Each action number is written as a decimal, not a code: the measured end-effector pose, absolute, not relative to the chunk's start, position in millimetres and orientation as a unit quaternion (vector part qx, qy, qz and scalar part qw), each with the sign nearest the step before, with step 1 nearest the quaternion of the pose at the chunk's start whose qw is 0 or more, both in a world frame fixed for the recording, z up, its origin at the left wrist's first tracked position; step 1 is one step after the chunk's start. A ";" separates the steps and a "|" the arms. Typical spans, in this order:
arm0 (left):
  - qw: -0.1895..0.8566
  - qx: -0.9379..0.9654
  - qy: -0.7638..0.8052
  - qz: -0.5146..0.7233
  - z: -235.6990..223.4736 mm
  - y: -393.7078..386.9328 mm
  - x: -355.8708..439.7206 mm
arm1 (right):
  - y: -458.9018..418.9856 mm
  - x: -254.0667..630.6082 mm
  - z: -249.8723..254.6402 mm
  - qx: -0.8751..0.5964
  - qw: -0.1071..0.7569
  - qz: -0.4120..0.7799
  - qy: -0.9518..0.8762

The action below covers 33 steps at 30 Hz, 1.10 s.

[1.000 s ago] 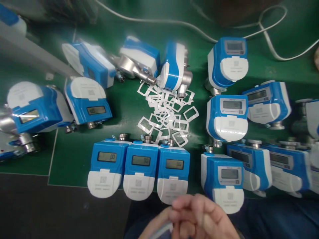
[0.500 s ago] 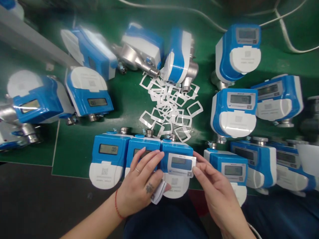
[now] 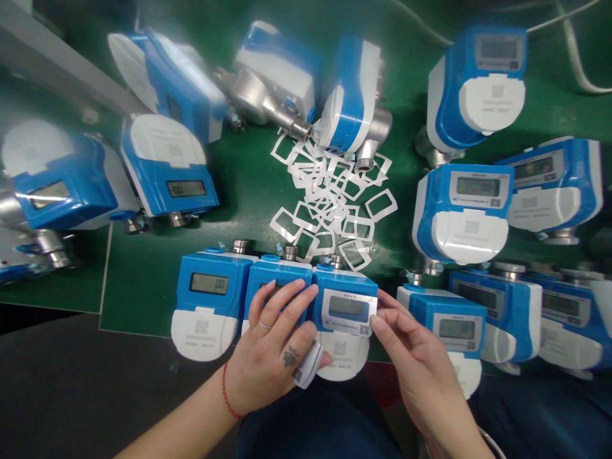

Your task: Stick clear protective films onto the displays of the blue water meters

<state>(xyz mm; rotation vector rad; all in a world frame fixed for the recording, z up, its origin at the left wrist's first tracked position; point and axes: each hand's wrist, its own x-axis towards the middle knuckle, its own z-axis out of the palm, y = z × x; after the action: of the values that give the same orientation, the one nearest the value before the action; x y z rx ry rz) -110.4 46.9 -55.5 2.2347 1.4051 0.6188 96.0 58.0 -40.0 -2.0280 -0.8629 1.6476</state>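
My right hand (image 3: 415, 344) pinches the right edge of a silver-white label sticker (image 3: 337, 320). The sticker's cut-out frames the display of a blue and white water meter (image 3: 345, 282), and its face lies close against the housing. My left hand (image 3: 275, 350) keeps a small stack of folded or layered labels (image 3: 308, 366) under its thumb. Its fingers rest over the middle meter (image 3: 261, 274), hiding most of that display. Left of it, a third meter (image 3: 206, 293) shows its bare display and white flap.
White cut-out frames (image 3: 335, 204) lie scattered on the green table (image 3: 248, 191). Labelled meters, including one upright unit (image 3: 471, 210), stand at the right. Other meters (image 3: 167, 172) stand at the left and back. A cable (image 3: 574, 51) crosses the far right corner.
The label has levelled and settled over the display, its window now lined up with the screen. My left hand has barely moved. The whole view has shifted slightly.
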 end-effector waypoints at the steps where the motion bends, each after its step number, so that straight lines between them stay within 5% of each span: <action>1: 0.215 0.805 0.505 0.224 -55.4 47.0 -110.5 | 58.3 96.1 -39.7 -0.724 0.192 0.585 -0.310; 33: 0.225 0.813 0.486 0.228 -54.3 48.2 -111.7 | 61.6 91.7 -35.5 -0.733 0.179 0.562 -0.339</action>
<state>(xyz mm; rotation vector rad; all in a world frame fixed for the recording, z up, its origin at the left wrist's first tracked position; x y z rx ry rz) -111.7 48.2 -54.3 2.2429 1.3396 0.6301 91.7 61.6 -35.5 -2.0735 -0.9579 1.5885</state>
